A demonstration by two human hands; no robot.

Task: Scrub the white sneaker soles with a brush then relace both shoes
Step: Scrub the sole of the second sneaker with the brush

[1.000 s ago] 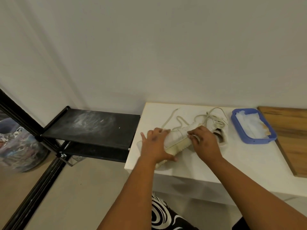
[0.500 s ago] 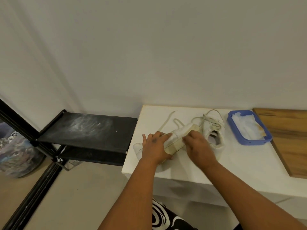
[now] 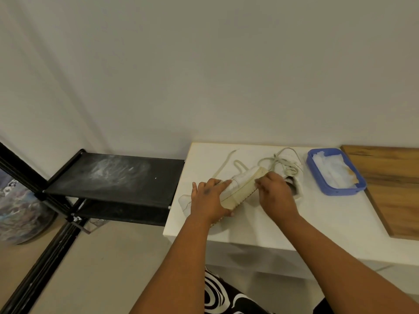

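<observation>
- Sneaker (image 3: 241, 189): tipped on its side on the white table (image 3: 317, 223), yellowed sole turned toward the person, presumably for scrubbing.
- Left hand (image 3: 207, 199): fingers wrapped over the sneaker's upper, thumb under the sole, steadying it.
- Right hand (image 3: 275, 193): fingers curled at the sole's far end; whether they hold a brush cannot be told.
- Second sneaker (image 3: 292, 175): behind the right hand, loose laces (image 3: 281, 163) piled on top.
- Blue tray (image 3: 335, 191): right of the sneaker, near.
</observation>
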